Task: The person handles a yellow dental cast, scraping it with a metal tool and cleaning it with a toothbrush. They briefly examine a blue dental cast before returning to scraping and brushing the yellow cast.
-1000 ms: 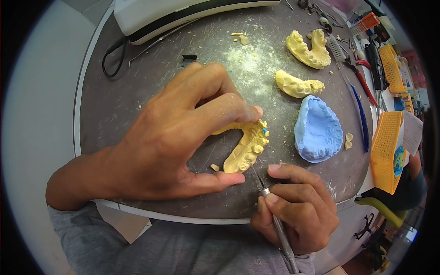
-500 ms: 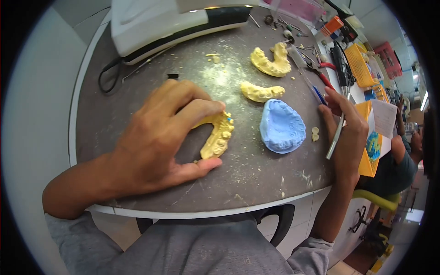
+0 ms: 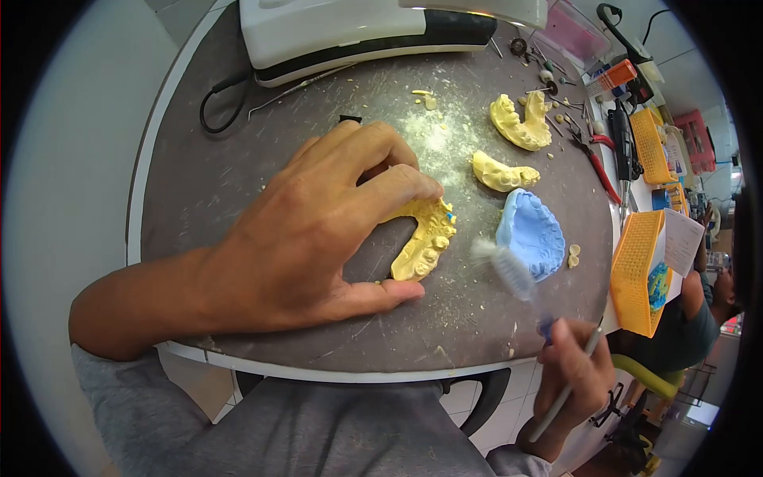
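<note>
My left hand [image 3: 318, 215] grips a horseshoe-shaped yellow dental cast [image 3: 425, 242] against the table, fingertips at its far end and thumb at its near end. A small blue spot shows on the cast's teeth. In my right hand [image 3: 576, 370] is a clear-handled brush [image 3: 513, 274], its pale bristles blurred by motion and pointing toward the cast. A slim metal hand tool [image 3: 560, 409] is also held across the right fingers. The brush head passes in front of a blue dental mould [image 3: 534, 234]. Behind it lie a partial yellow cast [image 3: 505, 172] and another horseshoe-shaped cast [image 3: 522, 123].
A white machine [image 3: 366, 36] stands at the table's back. Yellowish powder and chips lie on the tabletop [image 3: 310, 99]. Red-handled pliers [image 3: 600, 163] and small tools are at the right, beside yellow baskets [image 3: 636, 270]. Another person sits beyond, at far right.
My right hand has picked up the brush from the table's right side and brought it nearer and leftward, keeping the metal tool. My left hand still grips the cast. The camera view has shifted.
</note>
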Motion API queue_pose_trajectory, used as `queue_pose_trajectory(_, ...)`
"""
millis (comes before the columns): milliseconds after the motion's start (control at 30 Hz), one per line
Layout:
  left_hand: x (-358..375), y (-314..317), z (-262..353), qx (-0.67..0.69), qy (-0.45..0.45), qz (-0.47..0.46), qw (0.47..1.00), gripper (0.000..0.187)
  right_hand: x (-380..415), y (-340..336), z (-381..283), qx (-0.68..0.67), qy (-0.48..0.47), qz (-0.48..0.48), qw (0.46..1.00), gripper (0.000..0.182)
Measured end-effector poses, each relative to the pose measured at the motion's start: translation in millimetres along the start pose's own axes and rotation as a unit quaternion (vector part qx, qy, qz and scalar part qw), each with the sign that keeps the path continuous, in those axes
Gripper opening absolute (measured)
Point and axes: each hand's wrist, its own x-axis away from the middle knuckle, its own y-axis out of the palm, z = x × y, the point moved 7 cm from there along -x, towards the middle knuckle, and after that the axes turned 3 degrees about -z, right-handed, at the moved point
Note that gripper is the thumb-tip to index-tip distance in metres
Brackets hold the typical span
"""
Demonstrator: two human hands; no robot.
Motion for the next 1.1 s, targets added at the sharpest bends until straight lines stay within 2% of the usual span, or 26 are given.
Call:
queue_pose_trajectory(67,0,0,-1,0.004,-0.003,-0.001,1.000,0.066,1,4,-4,0.001,-0.010,-0.015,1.000,0.046)
queue_pose_trajectory(133,0,1,-1,0.012,-0.006,-0.002,1.000,0.065,2,17,-4,0.033,-0.022,-0.090,0.995,0.050)
queue_pose_trajectory(233,-1,0,0,0.012,-0.003,-0.001,1.000,0.066,-16,30,-18,0.073,-0.048,-0.146,0.985,0.053)
queue_pose_trajectory(300,-1,1,-1,0.012,-0.002,-0.004,1.000,0.066,-23,35,-23,0.071,-0.074,-0.133,0.986,0.055)
queue_pose_trajectory(433,1,0,-2,0.015,-0.003,0.008,1.000,0.065,-20,28,-23,0.009,-0.038,-0.107,0.994,0.055)
queue_pose_trajectory(500,2,0,-2,0.012,-0.005,0.009,1.000,0.065,-10,27,-12,0.074,-0.067,-0.137,0.986,0.058)
queue_pose_trajectory(567,1,0,-2,0.010,0.000,0.009,1.000,0.065,-1,12,-12,0.092,-0.048,-0.136,0.985,0.058)
queue_pose_trajectory(633,0,0,-2,0.011,0.000,0.009,1.000,0.064,1,-4,-9,0.135,-0.010,-0.091,0.987,0.057)
queue_pose_trajectory(667,0,0,-2,0.011,0.000,0.008,1.000,0.064,1,-8,-8,0.114,0.005,-0.055,0.992,0.054)
queue_pose_trajectory(800,0,2,-3,0.021,-0.002,0.000,1.000,0.065,-10,3,-17,0.079,-0.029,-0.037,0.996,0.057)
queue_pose_trajectory(900,0,2,-2,0.011,-0.006,-0.001,1.000,0.066,-23,30,-21,0.079,-0.073,-0.123,0.987,0.054)
queue_pose_trajectory(967,2,1,-4,0.011,-0.013,0.003,1.000,0.066,-18,28,-19,0.062,-0.075,-0.134,0.986,0.048)
queue_pose_trajectory(1033,2,1,-3,0.006,-0.010,0.003,1.000,0.066,-4,13,-13,0.082,-0.044,-0.144,0.985,0.046)
queue_pose_trajectory(1067,3,0,-4,0.006,-0.013,0.006,1.000,0.066,-1,3,-9,0.105,-0.026,-0.115,0.987,0.044)
queue_pose_trajectory(1100,2,0,-5,0.010,-0.014,0.002,1.000,0.066,1,-9,-3,0.121,0.051,-0.108,0.985,0.043)
